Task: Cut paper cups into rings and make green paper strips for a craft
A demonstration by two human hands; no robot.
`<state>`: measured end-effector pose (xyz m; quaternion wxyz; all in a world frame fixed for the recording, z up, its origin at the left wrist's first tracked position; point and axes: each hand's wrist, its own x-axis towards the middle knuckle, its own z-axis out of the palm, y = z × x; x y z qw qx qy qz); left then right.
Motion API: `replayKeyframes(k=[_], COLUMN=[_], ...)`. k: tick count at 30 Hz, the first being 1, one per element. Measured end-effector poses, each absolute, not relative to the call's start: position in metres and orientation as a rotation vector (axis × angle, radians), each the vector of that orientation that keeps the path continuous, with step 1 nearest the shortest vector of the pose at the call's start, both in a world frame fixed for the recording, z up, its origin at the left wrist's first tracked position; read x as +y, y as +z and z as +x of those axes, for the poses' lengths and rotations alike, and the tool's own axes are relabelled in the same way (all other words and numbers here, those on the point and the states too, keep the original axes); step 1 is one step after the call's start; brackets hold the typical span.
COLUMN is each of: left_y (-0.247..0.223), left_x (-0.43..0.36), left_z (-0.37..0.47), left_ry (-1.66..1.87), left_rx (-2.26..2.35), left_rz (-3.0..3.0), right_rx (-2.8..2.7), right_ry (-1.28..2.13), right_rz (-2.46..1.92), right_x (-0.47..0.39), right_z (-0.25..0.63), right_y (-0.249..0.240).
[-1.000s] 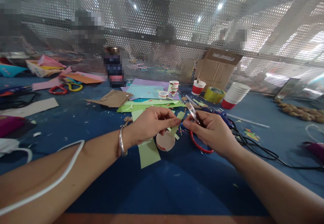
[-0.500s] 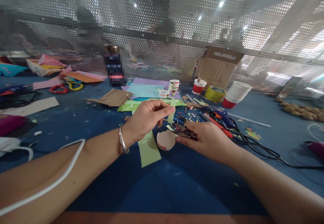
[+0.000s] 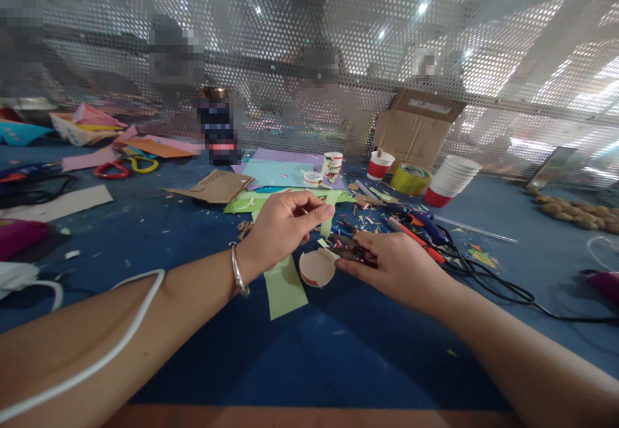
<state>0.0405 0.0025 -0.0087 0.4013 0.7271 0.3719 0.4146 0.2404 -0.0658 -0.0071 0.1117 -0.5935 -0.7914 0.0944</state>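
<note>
My left hand hovers over the table with thumb and forefinger pinched together; whatever is between them is too small to make out. My right hand is closed around dark pliers, whose jaws point left and whose handles are mostly hidden in the palm. Just below the jaws lies a shallow round paper cup base with a torn rim and a red edge. A light green paper strip runs beneath my left hand, and a narrower green strip shows behind its fingertips.
Paper scraps litter the area behind my hands. To the right are a blue glue gun, its black cable, yellow tape and stacked paper cups. Scissors and folded cardboard lie left. A perforated metal screen stands behind.
My left hand has shifted very slightly, its fingers turning a little. The pliers' jaws have moved slightly in my right hand. The cup base stays put.
</note>
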Motion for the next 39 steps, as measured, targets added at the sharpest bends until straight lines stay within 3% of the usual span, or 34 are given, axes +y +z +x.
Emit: replayKeyframes(k=[39], left_y=[-0.009], left_x=[-0.007], left_z=[0.049], left_ry=[0.933], left_rx=[0.940], left_rz=[1.694], right_rx=[-2.446], right_ry=[0.195], right_rz=[-1.756], right_x=[-0.067], right_z=[0.233], right_y=[-0.007])
